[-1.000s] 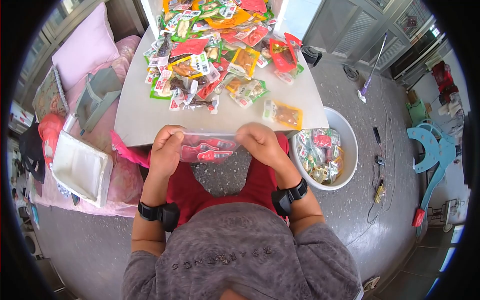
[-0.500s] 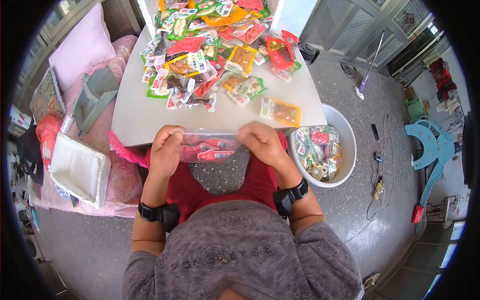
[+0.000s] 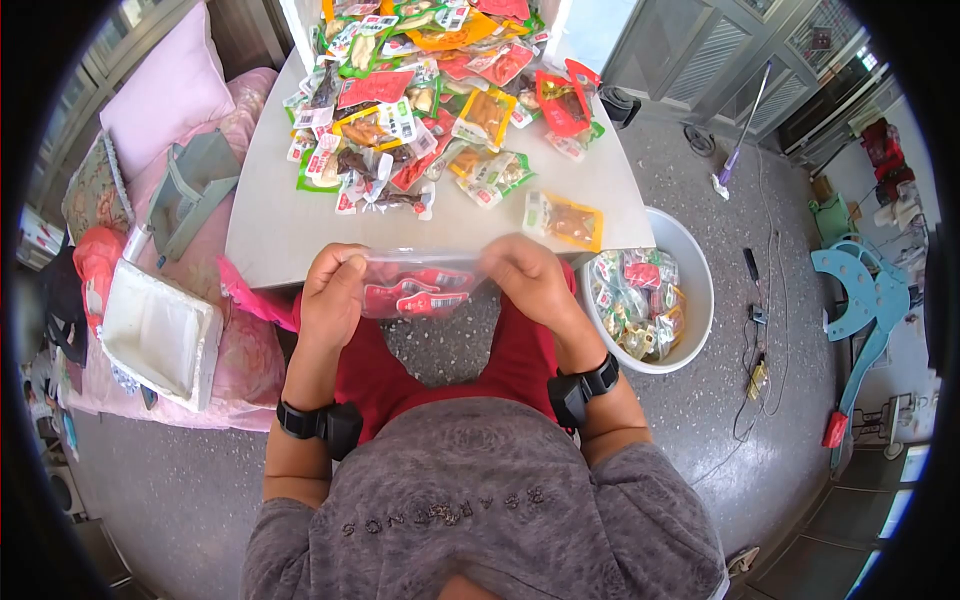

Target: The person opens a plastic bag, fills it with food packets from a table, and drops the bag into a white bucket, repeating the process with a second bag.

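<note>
A clear plastic bag [image 3: 418,287] with several red packets inside is stretched between my hands, over my lap at the table's front edge. My left hand [image 3: 335,292] pinches its left upper corner, thumb on top. At the right upper corner my right hand [image 3: 524,280] has its fingers closed on the bag's edge. Beyond the bag, a heap of colourful snack packets [image 3: 400,120] lies on the pale table [image 3: 290,235]. A yellow-edged packet [image 3: 564,221] lies apart from the heap, close to the table's right front corner.
A white bucket [image 3: 703,310] holding several packets stands on the floor at the table's right. Left of the table, a white foam box [image 3: 163,335] and a grey bin [image 3: 190,195] rest on pink bedding. Cables [image 3: 768,340] lie on the floor farther right.
My right hand has risen slightly, and the bag between my hands has tilted and shifted a little. Both hands keep hold of it.
</note>
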Available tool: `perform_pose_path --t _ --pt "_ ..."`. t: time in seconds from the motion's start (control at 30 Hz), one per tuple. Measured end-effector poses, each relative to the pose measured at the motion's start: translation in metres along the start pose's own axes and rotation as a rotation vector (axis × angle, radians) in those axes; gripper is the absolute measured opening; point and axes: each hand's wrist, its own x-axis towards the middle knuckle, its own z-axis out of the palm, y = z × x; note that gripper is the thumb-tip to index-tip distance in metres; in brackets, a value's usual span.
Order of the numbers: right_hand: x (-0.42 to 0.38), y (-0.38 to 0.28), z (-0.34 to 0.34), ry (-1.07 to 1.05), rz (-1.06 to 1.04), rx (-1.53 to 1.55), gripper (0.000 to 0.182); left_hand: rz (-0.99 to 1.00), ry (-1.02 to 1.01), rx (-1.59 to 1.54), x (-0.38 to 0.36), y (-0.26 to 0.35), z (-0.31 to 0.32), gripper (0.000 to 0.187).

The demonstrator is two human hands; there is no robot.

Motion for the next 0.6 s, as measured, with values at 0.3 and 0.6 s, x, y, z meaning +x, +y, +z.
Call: perform_pose_path --t 0.3,0.6 --pt "-0.0041 0.0026 -0.003 -0.029 0.045 0.042 0.005 -0.03 0.018 -0.019 -0.0022 -0.0027 0.0021 0.012" --pt "-0.0038 0.0074 -0.0042 0.088 -0.051 -0.075 0.006 0.023 -0.046 0.091 -0.004 -0.0087 0.0022 0.012"
